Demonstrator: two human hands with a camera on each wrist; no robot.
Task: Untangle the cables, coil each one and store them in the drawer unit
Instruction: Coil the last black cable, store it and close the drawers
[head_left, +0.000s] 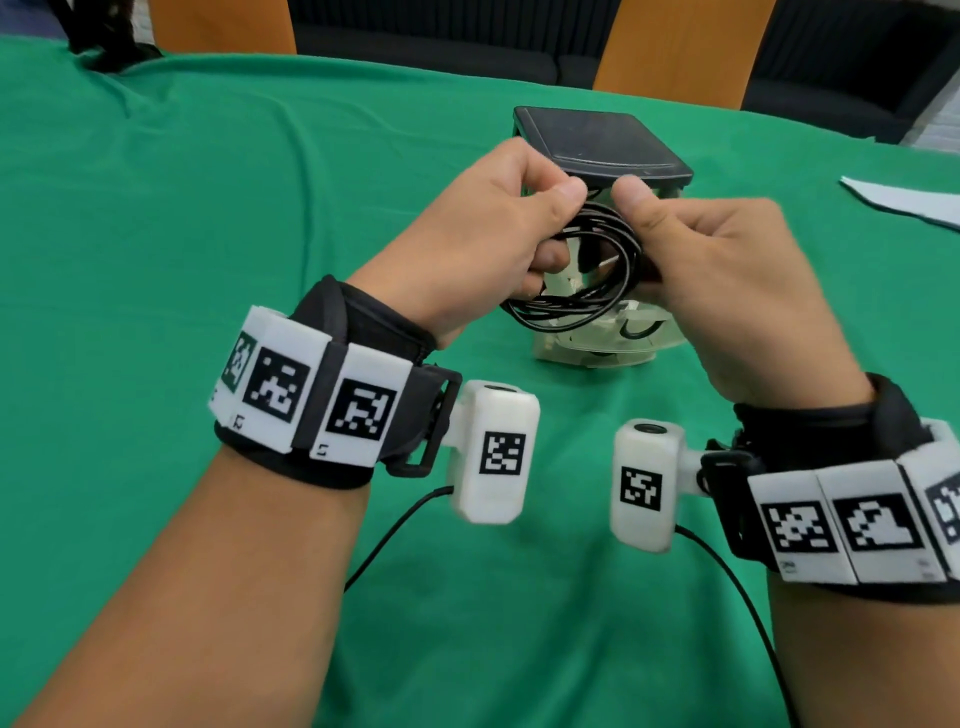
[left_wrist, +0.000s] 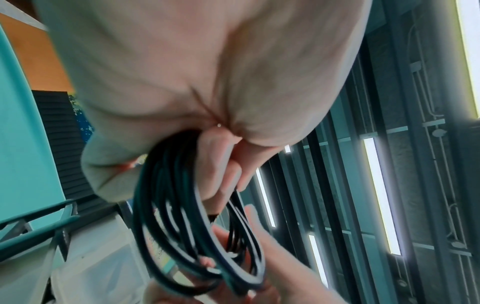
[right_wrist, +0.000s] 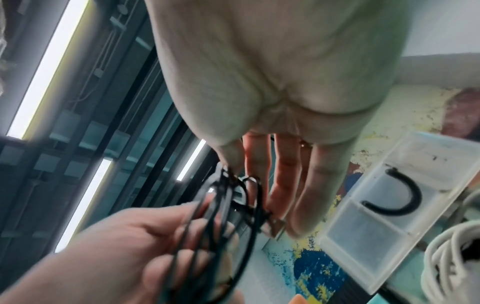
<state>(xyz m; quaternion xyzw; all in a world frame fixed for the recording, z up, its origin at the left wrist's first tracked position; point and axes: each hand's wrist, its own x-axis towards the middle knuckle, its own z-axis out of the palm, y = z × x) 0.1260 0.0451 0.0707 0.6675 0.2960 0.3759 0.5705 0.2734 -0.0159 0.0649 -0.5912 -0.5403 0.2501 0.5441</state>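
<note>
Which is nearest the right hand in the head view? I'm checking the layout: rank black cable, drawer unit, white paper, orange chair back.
1. black cable: held in the right hand, with the left hand gripping its other side.
2. drawer unit: just behind the hands, mid-table.
3. white paper: on the table's right edge.
4. orange chair back: beyond the table's far side.

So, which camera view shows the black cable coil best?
The head view: the whole black cable coil is visible, held between the left hand and the right hand in front of the drawer unit. The left wrist view shows its loops close up but blurred; the right wrist view shows only thin, partly hidden strands.
</note>
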